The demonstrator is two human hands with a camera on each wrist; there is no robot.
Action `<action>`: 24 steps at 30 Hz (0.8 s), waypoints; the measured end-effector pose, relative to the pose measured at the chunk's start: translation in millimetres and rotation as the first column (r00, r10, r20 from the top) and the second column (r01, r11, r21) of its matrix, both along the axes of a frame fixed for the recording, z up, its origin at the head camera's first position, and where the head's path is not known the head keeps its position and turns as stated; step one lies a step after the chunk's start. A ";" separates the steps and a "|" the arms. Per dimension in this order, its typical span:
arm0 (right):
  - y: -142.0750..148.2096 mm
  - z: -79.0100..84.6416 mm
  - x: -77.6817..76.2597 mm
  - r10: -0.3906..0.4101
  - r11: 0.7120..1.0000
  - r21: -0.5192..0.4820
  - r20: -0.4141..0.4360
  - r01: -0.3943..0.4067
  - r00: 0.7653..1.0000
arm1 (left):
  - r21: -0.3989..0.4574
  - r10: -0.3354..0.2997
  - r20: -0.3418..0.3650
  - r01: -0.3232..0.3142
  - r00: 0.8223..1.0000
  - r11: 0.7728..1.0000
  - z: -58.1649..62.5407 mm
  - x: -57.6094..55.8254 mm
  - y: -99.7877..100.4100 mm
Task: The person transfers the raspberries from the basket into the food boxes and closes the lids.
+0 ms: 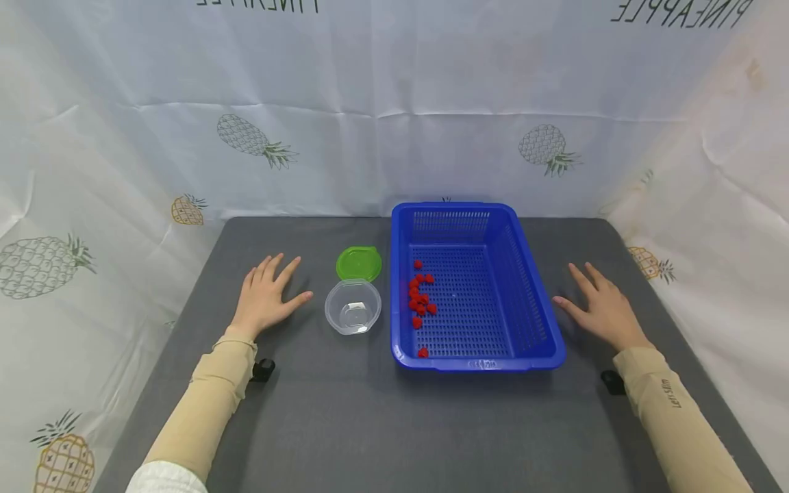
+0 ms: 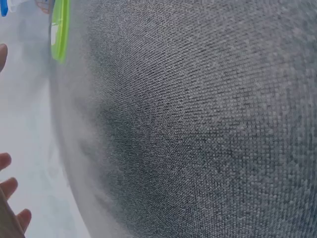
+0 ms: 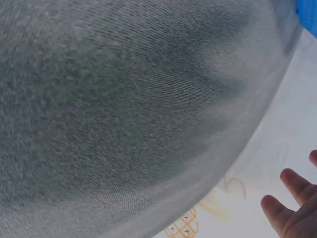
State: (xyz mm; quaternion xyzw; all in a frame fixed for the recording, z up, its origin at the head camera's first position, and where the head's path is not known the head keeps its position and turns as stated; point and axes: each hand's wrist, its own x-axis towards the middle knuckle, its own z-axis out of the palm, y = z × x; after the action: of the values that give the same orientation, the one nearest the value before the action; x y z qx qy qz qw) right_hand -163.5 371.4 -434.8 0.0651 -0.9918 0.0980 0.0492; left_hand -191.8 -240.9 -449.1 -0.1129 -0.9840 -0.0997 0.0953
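Observation:
My left hand is over the left part of the grey table, its fingers spread and holding nothing. A clear plastic tub stands to the right of its thumb, apart from it. Just behind the tub lies a green lid, which also shows as a green edge in the left wrist view. On the table's right side my right hand has its fingers extended, with nothing in it. Between the hands sits a blue basket; several small red pieces lie along its left side.
The grey table carries these things. Behind it and on both sides hangs a white curtain with pineapple prints. Black wrist devices show at the left wrist and the right wrist.

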 end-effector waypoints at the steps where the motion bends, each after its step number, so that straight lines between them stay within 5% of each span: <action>1: -0.3 1.8 0.1 0.002 1.000 -0.007 -0.003 -0.002 1.000 | 0.003 -0.001 -0.003 0.001 1.000 1.000 0.5 0.0 0.1; 11: -5.4 13.5 3.8 0.024 0.999 -0.024 -0.062 -0.026 0.998 | 0.024 0.006 0.064 -0.007 0.998 1.000 7.4 3.1 3.4; 24: -16.0 29.4 5.9 0.011 0.997 -0.074 -0.128 -0.021 0.992 | 0.167 -0.011 0.200 -0.023 0.980 0.986 11.5 7.3 8.4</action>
State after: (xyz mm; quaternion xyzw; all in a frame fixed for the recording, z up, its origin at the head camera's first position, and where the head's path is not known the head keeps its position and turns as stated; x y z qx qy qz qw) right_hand -157.5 355.5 -405.4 0.0772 -0.9817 0.1312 0.1140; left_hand -184.5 -232.5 -437.6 -0.0907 -0.9769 -0.1933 0.0055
